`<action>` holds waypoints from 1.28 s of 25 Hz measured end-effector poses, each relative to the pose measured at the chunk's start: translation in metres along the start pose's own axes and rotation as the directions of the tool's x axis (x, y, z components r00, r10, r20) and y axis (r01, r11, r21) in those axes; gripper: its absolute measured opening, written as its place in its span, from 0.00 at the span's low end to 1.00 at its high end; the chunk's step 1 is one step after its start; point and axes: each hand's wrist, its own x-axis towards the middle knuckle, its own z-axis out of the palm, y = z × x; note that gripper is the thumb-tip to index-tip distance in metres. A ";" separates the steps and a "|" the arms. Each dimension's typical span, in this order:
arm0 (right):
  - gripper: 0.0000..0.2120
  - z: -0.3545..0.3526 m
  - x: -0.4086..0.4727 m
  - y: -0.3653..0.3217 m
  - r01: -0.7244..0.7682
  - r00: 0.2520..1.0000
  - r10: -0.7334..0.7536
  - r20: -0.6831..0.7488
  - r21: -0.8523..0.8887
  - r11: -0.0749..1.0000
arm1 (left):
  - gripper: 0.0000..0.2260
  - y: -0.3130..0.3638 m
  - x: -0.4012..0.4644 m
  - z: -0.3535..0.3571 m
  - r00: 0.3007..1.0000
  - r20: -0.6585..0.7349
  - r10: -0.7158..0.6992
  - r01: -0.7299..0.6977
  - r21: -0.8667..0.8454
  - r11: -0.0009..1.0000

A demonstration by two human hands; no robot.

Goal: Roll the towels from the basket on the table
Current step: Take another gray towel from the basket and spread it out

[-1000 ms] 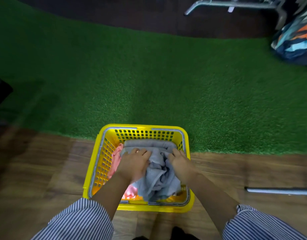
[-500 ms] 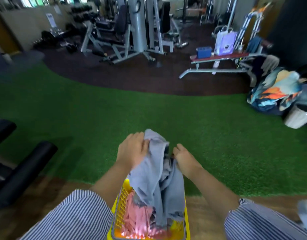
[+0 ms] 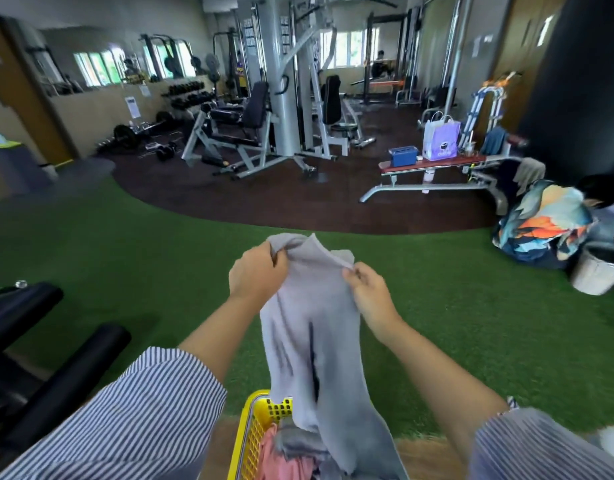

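a gym floor: green turf (image 3: 125, 271) in the foreground, a dark rubber zone with weight machines (image 3: 284, 109) and a bench (image 3: 433, 164) behind it. no table is in view.

grey towel (image 3: 309, 341): held up in the air in front of the person, above the near edge of the turf. its top edge is bunched between the two hands; the rest hangs straight down, so its long axis runs vertically, top edge pointing up and away, with the lower end trailing into the yellow basket (image 3: 257, 431) at the bottom edge of the view. the cloth drapes in loose folds with no stiffness, so it is judged light, soft and floppy, not fragile and not slippery; it should follow wherever the corners go. the best hold is judged to be the two top corners, pulled apart to flatten it before rolling along its length.

left hand (image 3: 257, 275): closed, pinching the upper left part of the towel's top edge.

right hand (image 3: 367, 292): closed, fingertips pinching the upper right part of that edge, slightly lower than the left.

basket: perforated wall visible; a pink towel (image 3: 284, 459) and more grey cloth lie inside.
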 end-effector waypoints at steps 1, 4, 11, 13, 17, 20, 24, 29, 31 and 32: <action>0.11 -0.005 0.003 -0.005 0.026 0.999 -0.026 0.020 -0.001 1.000 | 0.13 -0.005 -0.003 0.000 0.998 0.067 -0.008 0.006 0.032 0.999; 0.07 -0.007 0.005 -0.016 0.142 0.988 -0.135 0.074 -0.102 0.985 | 0.14 -0.010 -0.008 -0.002 0.952 0.293 -0.090 0.037 0.181 0.983; 0.09 -0.006 0.016 -0.039 0.395 0.917 -0.364 0.163 -0.246 0.885 | 0.15 0.021 -0.002 -0.003 0.762 0.563 0.319 0.053 -0.546 0.836; 0.07 -0.011 0.017 -0.044 0.442 0.897 -0.432 0.100 -0.277 0.853 | 0.06 0.027 -0.004 0.002 0.735 0.582 0.349 0.126 -0.623 0.772; 0.06 -0.036 0.029 -0.066 0.466 0.856 -0.503 -0.123 -0.240 0.852 | 0.04 0.015 -0.005 0.014 0.723 0.590 0.361 0.099 -0.605 0.790; 0.06 -0.082 0.045 -0.079 0.356 0.812 -0.416 -0.409 -0.219 0.909 | 0.13 -0.021 0.001 0.020 0.772 0.580 0.261 -0.055 -0.348 0.936; 0.05 -0.128 0.049 -0.077 0.198 0.770 -0.325 -0.549 -0.278 0.940 | 0.13 -0.054 0.011 0.007 0.848 0.469 0.245 -0.236 -0.080 0.969; 0.09 -0.137 0.049 -0.056 -0.077 0.804 -0.166 -0.571 -0.376 0.923 | 0.15 -0.034 0.026 -0.017 0.929 0.249 0.275 -0.246 -0.140 0.959; 0.08 -0.122 0.044 -0.048 -0.150 0.875 -0.077 -0.477 -0.420 0.895 | 0.12 -0.011 0.032 -0.025 0.941 0.186 0.284 -0.248 -0.194 0.949; 0.07 -0.108 0.040 -0.048 -0.130 0.907 -0.063 -0.416 -0.419 0.899 | 0.12 0.003 0.033 -0.028 0.949 0.155 0.276 -0.241 -0.212 0.947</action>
